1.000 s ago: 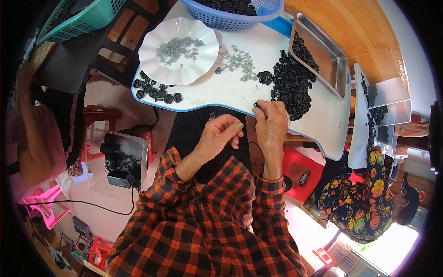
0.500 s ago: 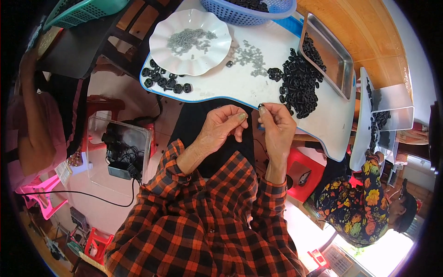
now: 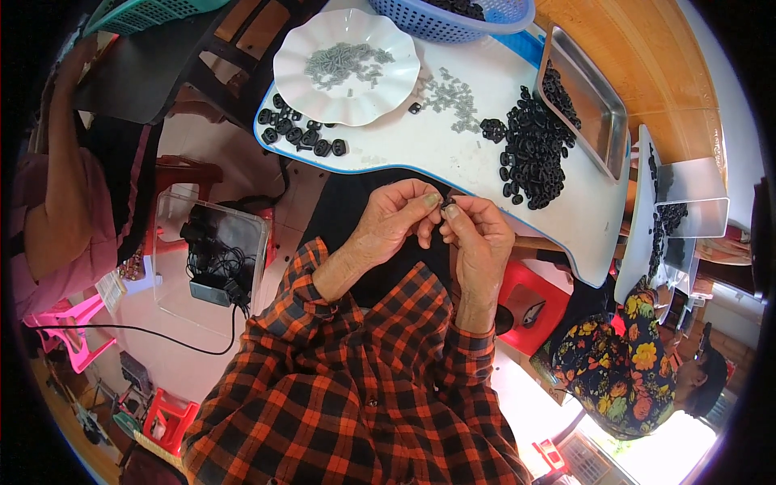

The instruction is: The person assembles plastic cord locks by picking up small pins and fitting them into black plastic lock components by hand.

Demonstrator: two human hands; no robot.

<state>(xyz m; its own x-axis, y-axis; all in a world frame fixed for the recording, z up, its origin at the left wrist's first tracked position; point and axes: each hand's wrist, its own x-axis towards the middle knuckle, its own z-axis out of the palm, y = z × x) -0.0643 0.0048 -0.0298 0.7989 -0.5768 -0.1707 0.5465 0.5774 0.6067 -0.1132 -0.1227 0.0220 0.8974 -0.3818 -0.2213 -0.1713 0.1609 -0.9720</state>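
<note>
White table (image 3: 586, 206), hands meeting off its near edge

And a small black part (image 3: 448, 204) is right here, over the lap, pinched in the fingertips of the right hand (image 3: 481, 240)! Left hand (image 3: 394, 224) sits alongside, thumb and finger together; whether it grips anything, I can't tell. This piece looks mid-work. Probably done: chunky black pieces (image 3: 322, 148) by the table's left corner. Plenty left, I'd judge: grey pegs (image 3: 451, 95) between a scalloped plate (image 3: 293, 90) and a loose black heap (image 3: 533, 162), with a metal tray (image 3: 602, 133) against the right edge.
</note>
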